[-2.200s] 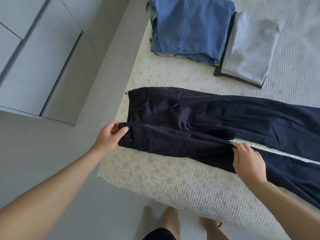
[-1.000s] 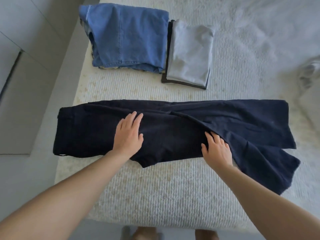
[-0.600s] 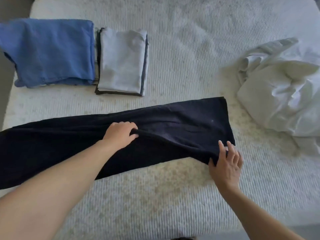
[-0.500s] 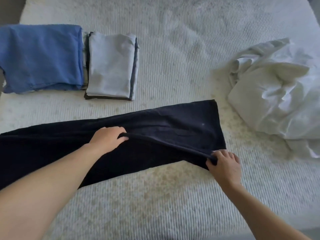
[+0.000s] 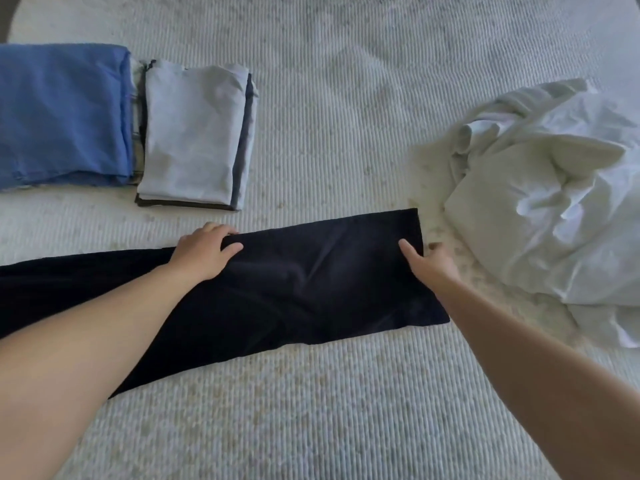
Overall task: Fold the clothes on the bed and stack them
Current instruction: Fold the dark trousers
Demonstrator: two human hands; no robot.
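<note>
Dark navy trousers (image 5: 311,289) lie flat, lengthwise across the bed (image 5: 346,410), near two folded stacks (image 5: 194,133).

The trousers (image 5: 311,289) are showing a plain dark navy, near black. The bed cover (image 5: 346,116) is showing white with fine ribbing and faint yellowish specks. Toward the far left corner, folded jeans (image 5: 62,116) are showing mid blue; beside them a folded top (image 5: 190,133) is showing pale grey over what may be darker layers. At the right edge, crumpled clothes (image 5: 554,202) are showing white.
</note>
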